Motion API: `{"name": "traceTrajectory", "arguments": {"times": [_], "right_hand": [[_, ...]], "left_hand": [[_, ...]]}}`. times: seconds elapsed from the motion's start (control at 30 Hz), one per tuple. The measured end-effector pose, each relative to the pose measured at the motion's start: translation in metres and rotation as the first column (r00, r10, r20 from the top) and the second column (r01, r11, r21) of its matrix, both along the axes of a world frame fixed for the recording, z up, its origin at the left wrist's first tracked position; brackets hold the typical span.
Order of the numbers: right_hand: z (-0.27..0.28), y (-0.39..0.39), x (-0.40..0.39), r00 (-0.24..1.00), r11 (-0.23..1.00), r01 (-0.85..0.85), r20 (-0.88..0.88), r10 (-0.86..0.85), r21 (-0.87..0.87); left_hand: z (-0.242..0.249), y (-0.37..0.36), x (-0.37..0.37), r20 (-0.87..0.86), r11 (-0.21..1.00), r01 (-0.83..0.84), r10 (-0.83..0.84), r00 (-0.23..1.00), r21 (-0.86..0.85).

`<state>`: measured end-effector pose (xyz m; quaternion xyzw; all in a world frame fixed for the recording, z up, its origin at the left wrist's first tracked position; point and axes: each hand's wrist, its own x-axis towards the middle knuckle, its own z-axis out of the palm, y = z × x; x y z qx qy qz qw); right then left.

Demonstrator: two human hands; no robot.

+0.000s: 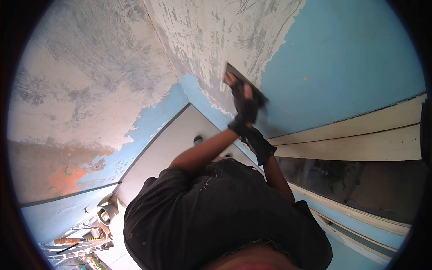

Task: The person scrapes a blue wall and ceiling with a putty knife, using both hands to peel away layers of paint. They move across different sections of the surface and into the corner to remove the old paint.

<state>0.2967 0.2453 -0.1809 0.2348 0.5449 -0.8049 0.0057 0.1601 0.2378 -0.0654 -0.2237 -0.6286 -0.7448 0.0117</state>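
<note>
My left hand [245, 101], in a black fingerless glove, holds a plastering trowel [262, 95] with a wide, dark, flat blade. The blade lies against the wall where grey-white plaster [216, 40] meets blue paint [342, 49]. Some fingers rest along the back of the blade, and motion slightly blurs the tool. My right hand [256, 141], gloved in black too, is close below the left wrist. Its fingers are hidden, so whether it holds anything does not show.
A second patchy plastered wall [90, 58] meets this one at a corner on the left. To the right runs a cream window frame [351, 130] with dark glass. A bucket [107, 213] and a ladder [81, 248] stand at the lower left.
</note>
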Motion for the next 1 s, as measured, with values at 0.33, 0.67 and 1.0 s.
{"name": "traceTrajectory", "arguments": {"times": [0.33,0.67,1.0], "right_hand": [[0.032,-0.002,0.001,0.993,0.998,0.065,0.099,-0.065,0.007],[0.017,-0.003,0.003,0.997,0.999,0.030,0.066,-0.033,0.041],[0.023,-0.008,-0.027,0.984,0.990,0.140,0.113,-0.140,0.010]], "left_hand": [[-0.016,0.024,-0.128,0.318,0.895,-0.154,0.014,0.948,0.419],[0.003,-0.004,-0.028,0.140,0.975,0.085,-0.115,0.984,0.203],[-0.013,-0.002,-0.116,0.221,0.963,0.053,-0.114,0.969,0.265]]}}
